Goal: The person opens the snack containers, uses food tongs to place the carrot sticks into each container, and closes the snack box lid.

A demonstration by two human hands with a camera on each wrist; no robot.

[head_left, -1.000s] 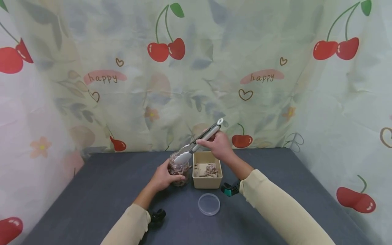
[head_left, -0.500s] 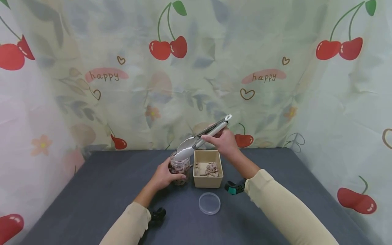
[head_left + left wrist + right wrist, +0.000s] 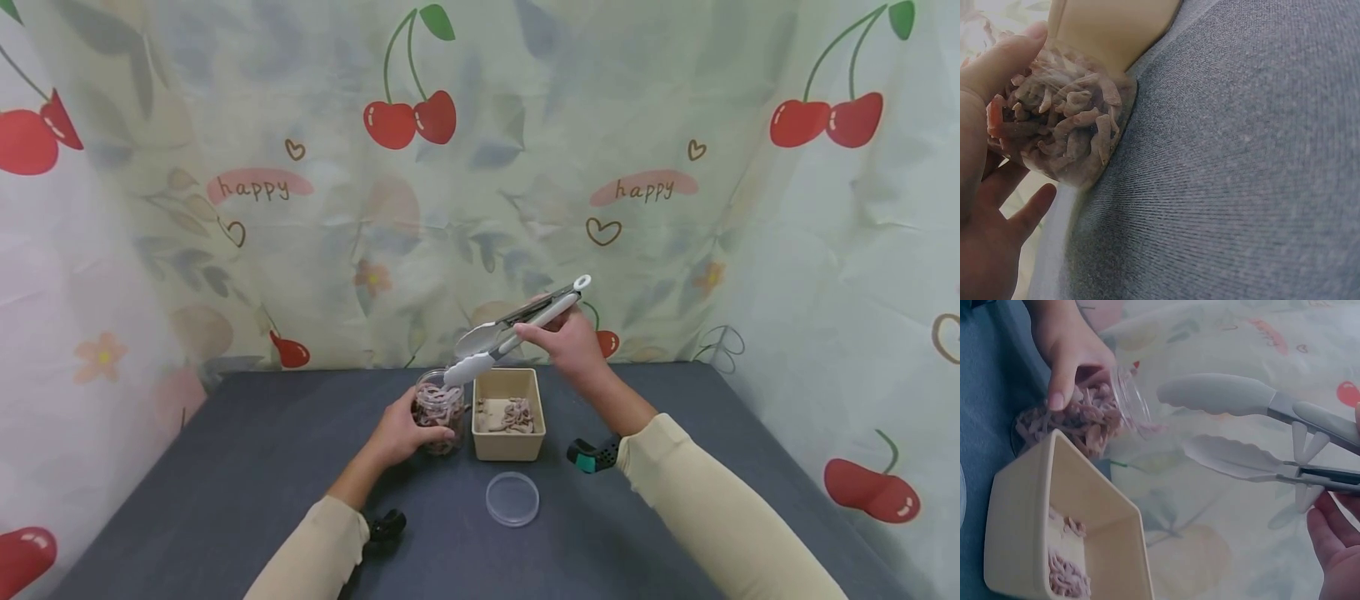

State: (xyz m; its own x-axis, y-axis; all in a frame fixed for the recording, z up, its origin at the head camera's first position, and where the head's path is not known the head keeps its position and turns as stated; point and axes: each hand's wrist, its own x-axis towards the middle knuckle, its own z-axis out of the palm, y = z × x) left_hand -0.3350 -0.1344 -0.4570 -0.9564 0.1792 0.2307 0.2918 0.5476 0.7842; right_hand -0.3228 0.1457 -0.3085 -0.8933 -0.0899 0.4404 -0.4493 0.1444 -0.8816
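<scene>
My left hand grips a clear jar from its left side, thumb across the front. Curled, brownish-pink strips fill the jar, seen closely through its wall in the left wrist view. With my right hand I hold tongs that have light grey scalloped heads. The right wrist view shows the tong heads spread apart with nothing between them, just off the open jar mouth. Right of the jar stands a beige rectangular box, with a small pile of similar strips inside.
A round clear lid lies on the dark grey tabletop in front of the box. Behind the table hangs a curtain printed with cherries, and it continues along both sides.
My right hand has drawn the tongs up and to the right, out of the jar mouth. My left hand and the jar have stayed in place, as have the box and lid.
</scene>
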